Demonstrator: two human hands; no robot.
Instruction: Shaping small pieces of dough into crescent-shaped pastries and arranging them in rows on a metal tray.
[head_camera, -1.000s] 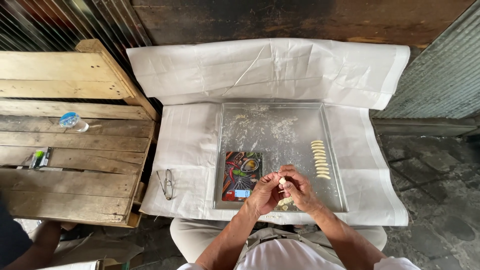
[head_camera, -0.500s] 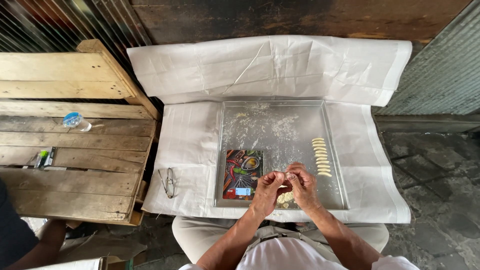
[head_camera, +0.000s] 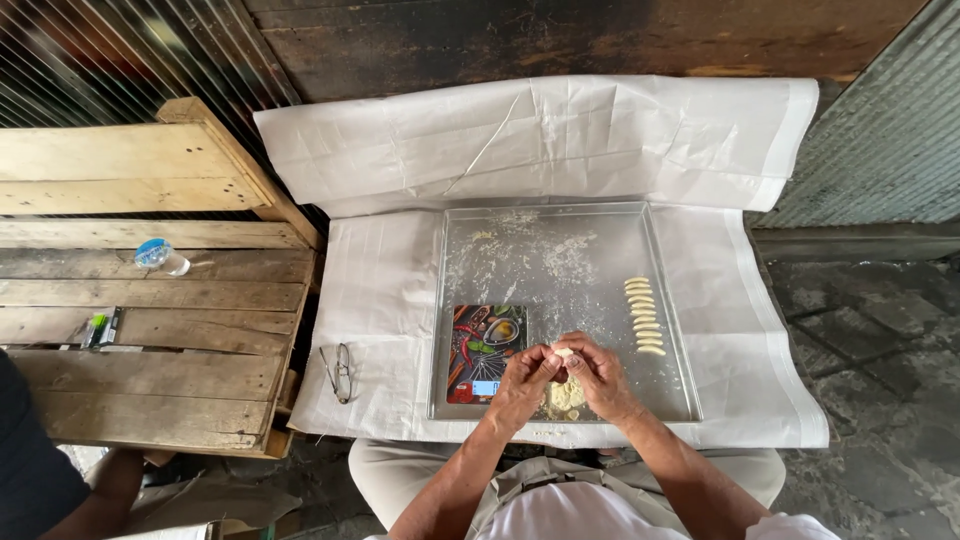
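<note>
While both hands (head_camera: 565, 375) pinch dough (head_camera: 563, 352), scale (head_camera: 487, 353) and shaped pieces (head_camera: 644, 316) flank them.

A makeshift outdoor food-preparation spot: corrugated metal walls (head_camera: 880, 130), a rough wooden pallet (head_camera: 150, 330), stone paving (head_camera: 870, 350), and a floured metal tray (head_camera: 560, 260) on a cloth-covered desk (head_camera: 380, 300).

Spectacles (head_camera: 340, 372) on white cloth (head_camera: 380, 300); a plastic bottle (head_camera: 160, 256) on wooden pallet (head_camera: 150, 340).

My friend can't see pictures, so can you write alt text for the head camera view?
Seen from above, a person's left hand and right hand pinch a small piece of dough over a floury metal tray on white cloth. A row of shaped dough pieces, a colourful kitchen scale and eyeglasses lie nearby.
</note>
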